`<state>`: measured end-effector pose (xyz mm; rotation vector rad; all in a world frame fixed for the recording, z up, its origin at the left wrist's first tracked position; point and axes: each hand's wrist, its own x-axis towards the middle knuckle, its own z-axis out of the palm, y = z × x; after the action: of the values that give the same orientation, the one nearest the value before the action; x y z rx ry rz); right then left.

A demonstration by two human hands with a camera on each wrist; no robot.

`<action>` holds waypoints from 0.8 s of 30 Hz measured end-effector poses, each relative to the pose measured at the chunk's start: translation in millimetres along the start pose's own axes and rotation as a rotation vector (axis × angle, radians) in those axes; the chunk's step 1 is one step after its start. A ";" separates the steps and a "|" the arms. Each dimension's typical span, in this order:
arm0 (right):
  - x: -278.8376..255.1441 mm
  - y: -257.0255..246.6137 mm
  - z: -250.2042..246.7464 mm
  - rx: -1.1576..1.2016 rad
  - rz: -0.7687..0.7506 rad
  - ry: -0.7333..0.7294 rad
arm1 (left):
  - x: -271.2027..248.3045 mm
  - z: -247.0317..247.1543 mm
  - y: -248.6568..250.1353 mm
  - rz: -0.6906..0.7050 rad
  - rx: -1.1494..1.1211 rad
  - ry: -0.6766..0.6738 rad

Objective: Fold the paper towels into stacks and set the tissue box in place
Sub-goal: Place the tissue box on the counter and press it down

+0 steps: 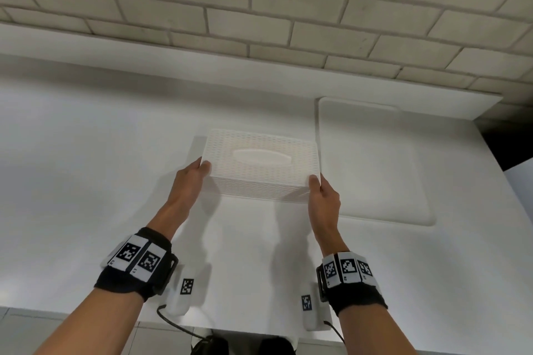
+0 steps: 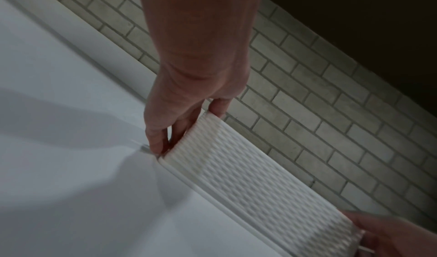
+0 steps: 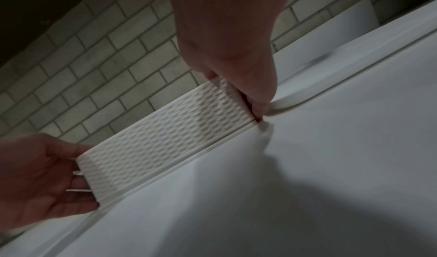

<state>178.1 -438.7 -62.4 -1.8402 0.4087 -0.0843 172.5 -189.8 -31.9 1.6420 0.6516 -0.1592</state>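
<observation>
A white tissue box [image 1: 259, 173] with a woven texture and an oval slot on top is on or just above the white counter [image 1: 86, 167]; I cannot tell which. My left hand [image 1: 199, 170] grips its left end, thumb on the top edge and fingers down the side. My right hand [image 1: 317, 184] grips the right end the same way. The left wrist view shows the left hand [image 2: 179, 130] at the end of the tissue box [image 2: 248, 171]. In the right wrist view the right hand [image 3: 250, 96] pinches the tissue box [image 3: 165, 139] at its corner.
A flat white board [image 1: 375, 167] with rounded corners lies on the counter just right of the box, nearly touching it. A grey brick wall [image 1: 259, 8] and a low white ledge run along the back. The counter ends at the right [image 1: 496, 170].
</observation>
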 end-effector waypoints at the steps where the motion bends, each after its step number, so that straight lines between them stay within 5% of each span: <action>1: 0.9 2.4 0.3 -0.004 0.001 0.003 | -0.2 -0.4 -0.5 0.005 0.000 0.000; 24: -21.8 2.0 9.8 -0.022 -0.067 0.038 | -15.7 -12.4 -17.2 0.058 0.001 0.063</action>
<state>159.9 -423.3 -64.0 -1.8762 0.3757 -0.1612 147.8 -182.4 -37.1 1.6699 0.6512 -0.0660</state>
